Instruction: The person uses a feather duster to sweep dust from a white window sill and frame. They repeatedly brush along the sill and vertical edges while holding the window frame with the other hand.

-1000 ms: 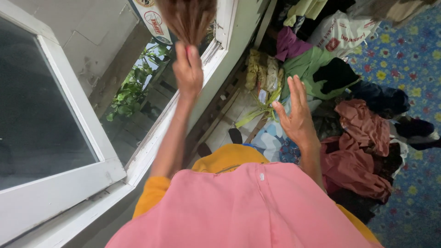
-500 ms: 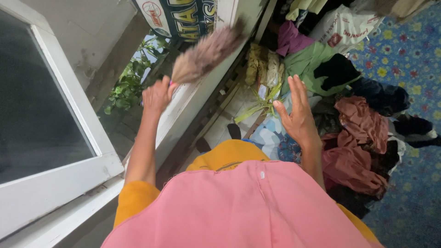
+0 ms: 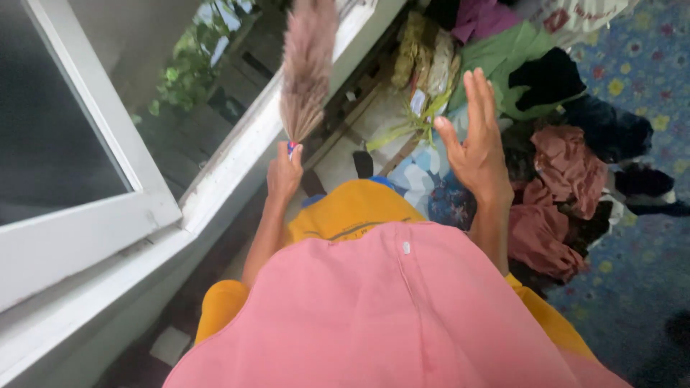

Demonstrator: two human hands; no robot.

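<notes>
Left hand (image 3: 284,172) fist-closed around the handle end of a small grass broom (image 3: 307,68), bristles pointing up and away, fanned brush head sitting over the white window sill (image 3: 237,154). Right hand (image 3: 474,140) empty, fingers spread, palm facing left toward the broom, held in the air above the clothes, touching nothing.

Broom is upright with a slight tilt, handle almost fully hidden in the fist, only a bit of blue and red showing at the grip. Brush head tan-pink, motion-blurred.

Window frame (image 3: 93,223) white, swung open at left, dark glass pane in it. Green foliage (image 3: 190,68) visible outside through the opening.

Right side: pile of clothes (image 3: 553,179) on the floor, reddish-brown pieces, a green one, a black one, purple at the top. Blue patterned floor covering (image 3: 640,251) under and beside the pile. Dried plant bundle (image 3: 424,65) near the wall below the sill. Person wears pink top, yellow sleeves.
</notes>
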